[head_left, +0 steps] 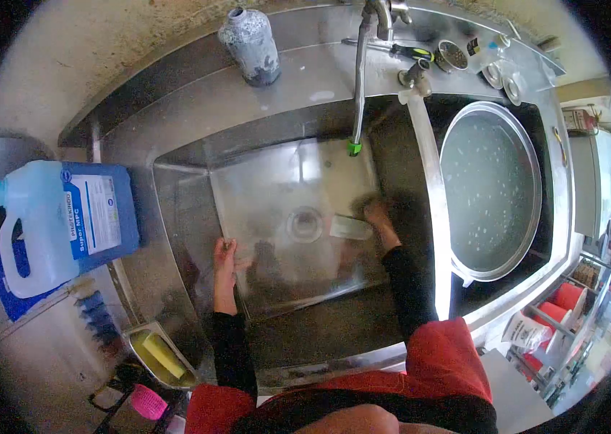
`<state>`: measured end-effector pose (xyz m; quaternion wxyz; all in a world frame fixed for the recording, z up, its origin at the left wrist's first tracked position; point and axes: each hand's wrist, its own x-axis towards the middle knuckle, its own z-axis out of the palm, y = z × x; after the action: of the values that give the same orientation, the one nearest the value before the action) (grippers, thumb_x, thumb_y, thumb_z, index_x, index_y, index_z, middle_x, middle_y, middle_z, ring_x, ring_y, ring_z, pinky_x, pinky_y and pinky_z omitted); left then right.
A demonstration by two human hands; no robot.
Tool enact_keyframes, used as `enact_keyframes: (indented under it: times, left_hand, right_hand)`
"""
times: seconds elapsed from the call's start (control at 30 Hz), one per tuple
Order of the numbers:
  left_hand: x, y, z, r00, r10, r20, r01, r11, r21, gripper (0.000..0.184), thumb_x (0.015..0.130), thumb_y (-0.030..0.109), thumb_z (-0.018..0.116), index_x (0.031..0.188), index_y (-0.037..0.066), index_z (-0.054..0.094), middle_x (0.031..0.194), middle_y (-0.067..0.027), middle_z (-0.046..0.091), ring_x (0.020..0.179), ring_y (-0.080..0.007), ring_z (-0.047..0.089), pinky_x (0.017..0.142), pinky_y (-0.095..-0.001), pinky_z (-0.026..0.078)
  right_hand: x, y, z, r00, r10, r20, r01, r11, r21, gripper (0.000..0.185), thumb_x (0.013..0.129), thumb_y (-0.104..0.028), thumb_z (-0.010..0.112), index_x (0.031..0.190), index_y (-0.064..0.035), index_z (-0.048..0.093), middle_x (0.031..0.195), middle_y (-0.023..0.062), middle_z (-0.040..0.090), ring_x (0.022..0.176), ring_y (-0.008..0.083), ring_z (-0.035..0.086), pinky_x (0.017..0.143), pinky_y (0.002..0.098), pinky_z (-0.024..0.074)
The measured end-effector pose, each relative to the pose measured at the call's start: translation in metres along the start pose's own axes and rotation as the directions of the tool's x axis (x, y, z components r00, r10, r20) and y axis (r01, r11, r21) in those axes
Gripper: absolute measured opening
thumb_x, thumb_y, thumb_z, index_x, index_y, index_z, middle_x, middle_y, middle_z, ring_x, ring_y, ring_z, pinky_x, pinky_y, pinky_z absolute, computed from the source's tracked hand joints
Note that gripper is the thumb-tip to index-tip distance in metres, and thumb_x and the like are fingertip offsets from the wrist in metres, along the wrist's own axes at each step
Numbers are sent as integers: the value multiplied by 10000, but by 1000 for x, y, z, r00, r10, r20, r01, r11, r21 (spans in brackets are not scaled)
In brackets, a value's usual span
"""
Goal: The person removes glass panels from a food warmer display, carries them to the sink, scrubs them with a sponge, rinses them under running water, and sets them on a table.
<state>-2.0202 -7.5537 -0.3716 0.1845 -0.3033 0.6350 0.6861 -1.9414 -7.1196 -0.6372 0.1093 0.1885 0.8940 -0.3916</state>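
My left hand (225, 254) is inside the left sink basin (269, 195), close to its left wall. Its fingers look apart and I see nothing in them. Over the right side of the same basin, my right hand (378, 215) is dark and its fingers are hard to make out. Just left of that hand is a pale, translucent oblong piece (350, 228) whose kind I cannot tell. Whether the hand touches it is unclear. The round drain (305, 225) sits between both hands. Above it hangs the faucet spout (358, 108) with a green tip.
A large round pot (493, 192) of cloudy water fills the right basin. A blue liquid jug (96, 217) stands left, near a tray with a yellow block (164, 355). A worn grey bottle (251, 47) and a screwdriver (412, 52) are on the back ledge.
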Motion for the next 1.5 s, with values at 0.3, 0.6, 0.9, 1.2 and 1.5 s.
enact_keyframes:
  times: [0.3,0.6,0.9,1.2,1.5]
  left_hand:
    - [-15,6,8,998,-53,27,52,999,10,249,825,249,542,939,72,408,866,-173,593,525,-255,601,433,-312,508]
    - [-25,3,30,995,87,37,-90,993,74,158,839,221,525,858,93,436,794,-68,578,555,-147,575,426,-260,492]
    - [-47,7,43,994,98,51,-101,993,53,373,819,252,555,1085,33,410,913,-75,529,836,-185,527,718,-321,456]
    - [-52,-18,33,906,368,209,-419,709,567,487,735,250,620,1108,-6,440,1144,-189,451,1048,-313,443,894,-393,326]
    - [-105,51,82,825,497,267,-564,739,368,202,723,88,602,840,43,444,759,-105,533,710,-268,534,627,-332,419]
  right_hand:
    - [-11,-52,-12,979,117,-166,-188,829,-527,684,701,-205,549,1249,67,244,1223,272,352,1102,437,340,950,522,226]
    - [-32,-151,-71,959,264,101,-242,952,-190,650,749,-233,500,1277,34,232,1253,259,322,1120,406,335,953,465,267]
    - [-67,-406,-119,771,-587,-247,625,772,117,277,644,13,548,915,-45,540,960,124,546,954,299,490,811,373,384]
    - [-69,-533,35,26,-776,630,976,156,153,184,670,-217,547,587,-57,578,587,134,560,553,312,556,489,420,433]
    - [-272,-417,-140,132,-420,898,385,856,344,278,805,-117,450,1064,-20,476,1047,198,493,959,327,487,824,397,393]
